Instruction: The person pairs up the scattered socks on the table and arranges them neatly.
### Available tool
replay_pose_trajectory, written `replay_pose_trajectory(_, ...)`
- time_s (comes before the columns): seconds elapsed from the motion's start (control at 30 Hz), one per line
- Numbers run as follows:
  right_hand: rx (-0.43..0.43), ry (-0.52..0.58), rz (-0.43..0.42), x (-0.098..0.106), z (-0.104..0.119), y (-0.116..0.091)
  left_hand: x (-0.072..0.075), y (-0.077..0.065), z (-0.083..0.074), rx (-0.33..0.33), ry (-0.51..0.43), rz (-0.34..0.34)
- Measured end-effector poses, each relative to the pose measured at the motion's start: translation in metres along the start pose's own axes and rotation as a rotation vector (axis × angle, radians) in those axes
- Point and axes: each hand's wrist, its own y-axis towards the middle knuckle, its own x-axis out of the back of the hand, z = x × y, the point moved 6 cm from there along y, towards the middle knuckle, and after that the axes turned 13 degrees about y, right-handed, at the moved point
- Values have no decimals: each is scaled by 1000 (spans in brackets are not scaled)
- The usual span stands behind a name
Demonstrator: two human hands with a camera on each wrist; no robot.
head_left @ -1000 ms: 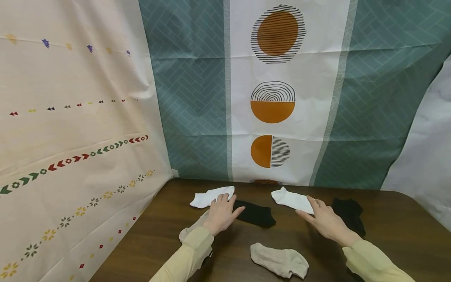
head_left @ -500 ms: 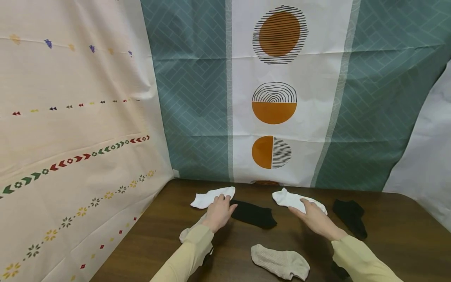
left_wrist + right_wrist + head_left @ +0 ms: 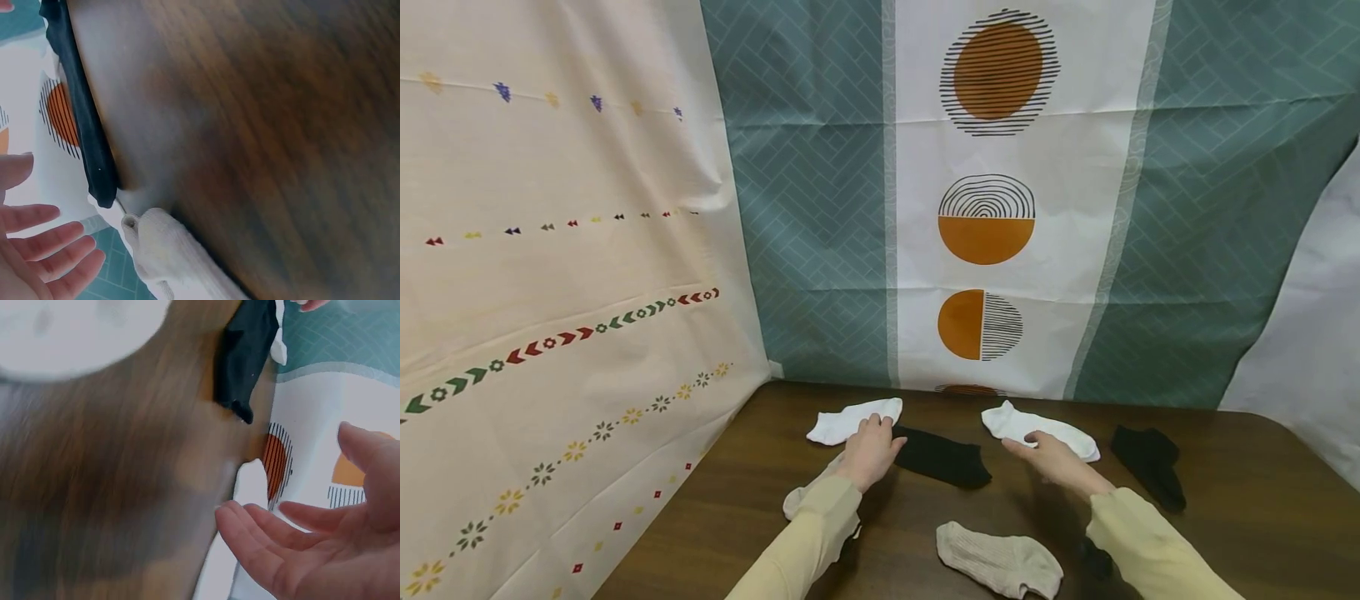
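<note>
"What's closest?"
"A beige sock [image 3: 1000, 560], flat on the wooden table [image 3: 1262, 508] between the sleeves. A second beige sock [image 3: 811, 487] lies partly behind the left sleeve [image 3: 801, 542]."
"And the hands?"
"Both relaxed, fingers loosely spread. The left hand [image 3: 871, 452] is near a black sock [image 3: 943, 457], the right hand [image 3: 1056, 462] near a white sock [image 3: 1051, 428]. Another black sock [image 3: 1150, 467] lies to its right."
"Farther off?"
"Another white sock [image 3: 850, 421], beyond the left hand, then a patterned cloth [image 3: 820, 208]."
</note>
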Motion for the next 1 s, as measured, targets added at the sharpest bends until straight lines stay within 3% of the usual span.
replay_pose_trajectory(0.2, -105, 187, 27, -6, -6, 6, -3, 4, 0, 21, 0, 12)
replay_pose_trajectory(0.4, -166, 331, 35, -15, -8, 9, -6, 8, 4, 78, -104, 78)
replay_pose_trajectory(0.7, -181, 293, 2, -27, -6, 13, -15, 8, 7, 69, -181, 120)
replay_pose_trajectory(1.0, -200, 272, -23, -36, -6, 13, -22, 5, 8, 132, -224, 118)
